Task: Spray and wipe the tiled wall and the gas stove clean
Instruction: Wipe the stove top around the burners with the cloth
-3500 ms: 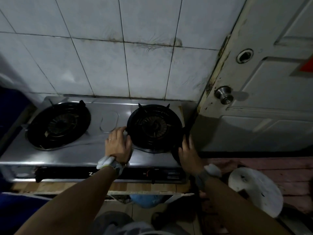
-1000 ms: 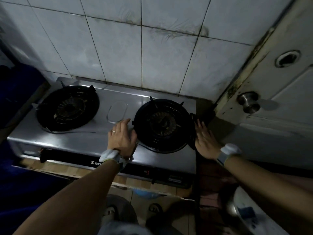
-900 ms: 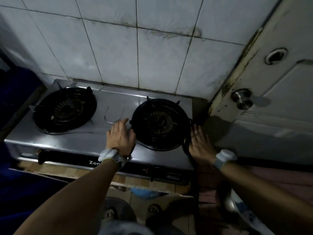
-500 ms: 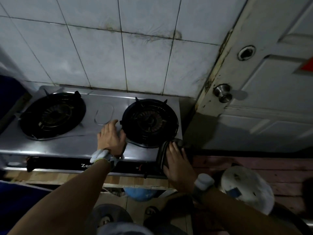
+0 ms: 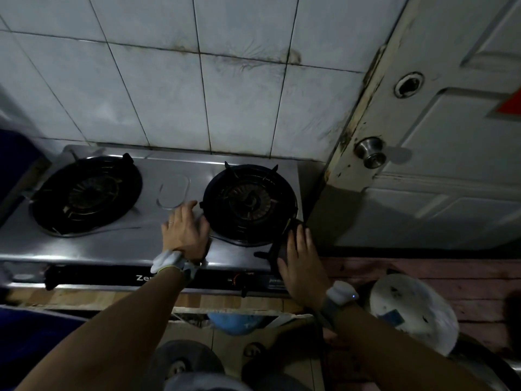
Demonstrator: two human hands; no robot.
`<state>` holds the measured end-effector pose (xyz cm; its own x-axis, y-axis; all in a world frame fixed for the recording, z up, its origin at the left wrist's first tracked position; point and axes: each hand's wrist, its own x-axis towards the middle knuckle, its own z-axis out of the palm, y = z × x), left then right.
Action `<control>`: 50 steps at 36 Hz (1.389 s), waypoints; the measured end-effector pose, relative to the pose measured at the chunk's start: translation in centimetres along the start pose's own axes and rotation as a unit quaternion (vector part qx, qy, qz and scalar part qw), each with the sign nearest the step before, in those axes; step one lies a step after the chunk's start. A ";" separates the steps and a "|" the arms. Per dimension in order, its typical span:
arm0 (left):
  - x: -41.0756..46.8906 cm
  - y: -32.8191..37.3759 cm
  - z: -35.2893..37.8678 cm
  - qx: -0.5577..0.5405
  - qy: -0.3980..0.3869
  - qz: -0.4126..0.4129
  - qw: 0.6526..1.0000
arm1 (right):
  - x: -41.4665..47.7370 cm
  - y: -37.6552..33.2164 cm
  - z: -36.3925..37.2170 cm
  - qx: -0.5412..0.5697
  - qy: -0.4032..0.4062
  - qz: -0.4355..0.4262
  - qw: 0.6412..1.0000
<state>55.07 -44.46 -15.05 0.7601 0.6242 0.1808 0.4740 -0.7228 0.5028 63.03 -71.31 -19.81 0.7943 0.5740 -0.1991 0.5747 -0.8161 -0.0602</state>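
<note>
The steel two-burner gas stove [image 5: 112, 244] stands against the stained white tiled wall [image 5: 169, 94]. My left hand [image 5: 184, 231] lies flat and open on the steel top, between the left burner [image 5: 87, 194] and the right burner [image 5: 249, 201]. At the stove's front right corner, my right hand [image 5: 303, 261] presses a dark cloth [image 5: 277, 246] against the edge. Most of the cloth is hidden under my fingers. No spray bottle is in view.
A white door [image 5: 451, 136] with a metal knob [image 5: 370, 152] stands immediately right of the stove. A white round lid or bucket [image 5: 414, 311] sits low on the right. A blue object [image 5: 234, 323] lies under the wooden shelf edge. The stove's control knob [image 5: 244, 280] faces me.
My right hand has come from the stove's right side round to the front right corner with the dark cloth. My left hand has stayed put. The camera has shifted.
</note>
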 end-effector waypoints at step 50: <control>0.8 0.0 0.5 0.044 0.024 -0.008 0.999 | 33.0 1.4 -15.8 0.046 -0.134 -0.212 0.967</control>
<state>55.90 -44.14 -15.36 0.7310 0.6478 0.2143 0.5248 -0.7345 0.4302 93.20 -52.48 -11.02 0.4044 0.8306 -0.3829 0.8075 -0.5208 -0.2769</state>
